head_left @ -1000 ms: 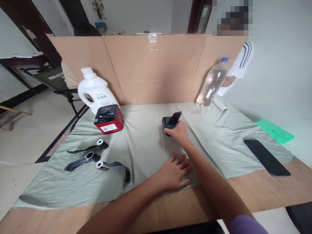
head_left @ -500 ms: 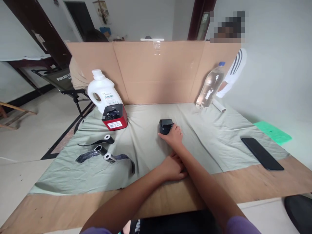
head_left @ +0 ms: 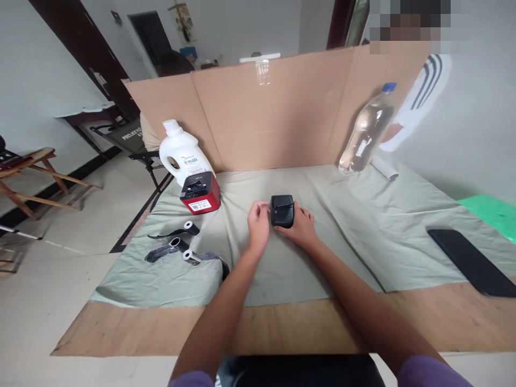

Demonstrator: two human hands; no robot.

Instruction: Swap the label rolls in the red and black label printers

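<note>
A small black portable printer (head_left: 282, 214) sits on the grey-green cloth, its lid lowered. My right hand (head_left: 300, 224) is closed around its right side, the thumb along the front edge. Just left of the printer, my left hand (head_left: 258, 221) is raised with loosely bent fingers and nothing visible in them. Its fingertips come close to the printer's left side; whether they touch it I cannot tell. Both forearms reach in from the front edge.
Left on the cloth are a red and black printer (head_left: 201, 198), a white jug (head_left: 185, 153) and several dark rolls (head_left: 191, 257). A water bottle (head_left: 365, 131), white tube (head_left: 385, 167) and black phone (head_left: 471, 260) are right. Cardboard (head_left: 266, 118) stands behind; a person is beyond it.
The printer's raised lid has come down under my right hand. My left hand has lifted off the cloth near the front and moved forward to the printer's left side. The view has shifted.
</note>
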